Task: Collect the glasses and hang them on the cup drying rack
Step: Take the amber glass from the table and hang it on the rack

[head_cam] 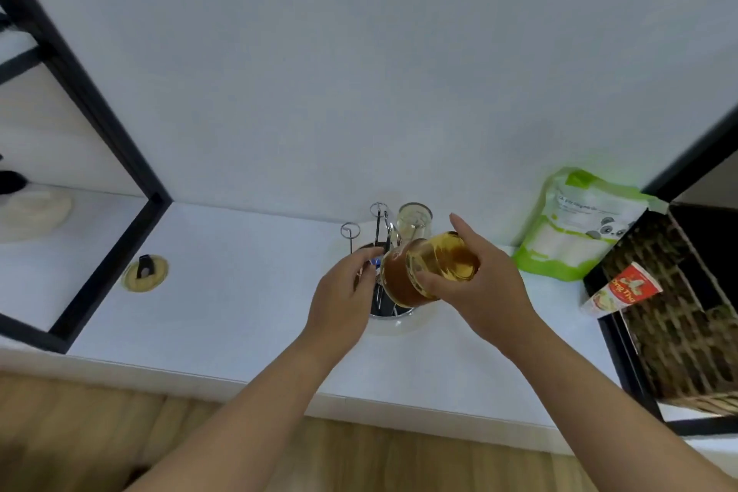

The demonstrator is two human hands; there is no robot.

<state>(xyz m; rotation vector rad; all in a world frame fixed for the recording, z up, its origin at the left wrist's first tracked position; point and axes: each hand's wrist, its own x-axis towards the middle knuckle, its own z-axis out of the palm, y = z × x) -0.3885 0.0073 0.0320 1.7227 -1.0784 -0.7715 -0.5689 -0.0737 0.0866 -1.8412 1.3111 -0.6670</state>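
Observation:
An amber glass [433, 268] is tipped on its side, mouth toward the left, right over the cup drying rack [381, 240]. My right hand [475, 284] grips it from the right and below. The rack has thin metal prongs with looped tips on a round base on the white counter. A clear glass [414, 220] hangs upside down on a rear prong. My left hand [343, 292] is at the rack's left side, fingers curled around a prong or the rack's stem; the exact contact is hidden.
A green and white refill pouch [575, 228] leans on the wall at the right. A dark wicker basket [675, 316] holding a red and white carton [623, 290] stands at the far right. A round yellowish cable grommet [144, 272] is at the left, beside a black shelf frame [100, 120].

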